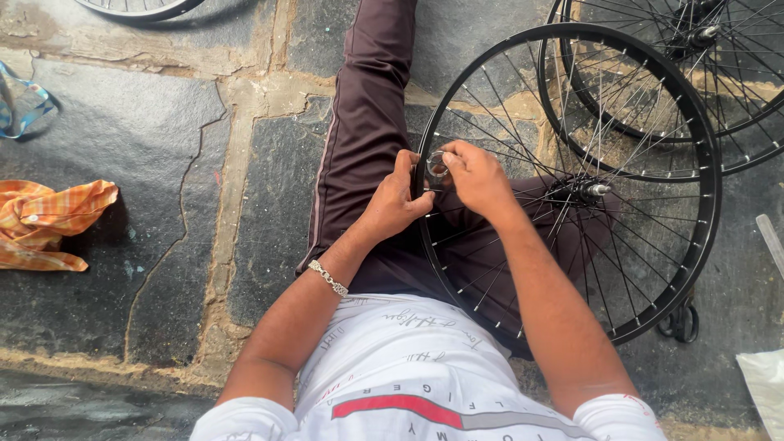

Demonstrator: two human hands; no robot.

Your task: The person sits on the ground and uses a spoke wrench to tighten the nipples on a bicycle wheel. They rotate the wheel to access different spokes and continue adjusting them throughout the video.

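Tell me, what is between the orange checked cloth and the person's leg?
In the head view, only bare dark stone floor with cracks lies between the orange checked cloth and the brown-trousered leg.

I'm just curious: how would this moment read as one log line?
left hand: grips wheel rim | right hand: holds small round tool | seated on stone floor

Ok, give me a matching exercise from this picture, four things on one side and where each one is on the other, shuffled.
Things:
1. orange checked cloth
2. chain bracelet
3. small metal ring
4. black wheel rim

Places:
A. on the left wrist
B. lying on the stone floor at far left
C. over the person's lap
D. between the fingers of left hand and right hand

Pairs: 1-B, 2-A, 3-D, 4-C
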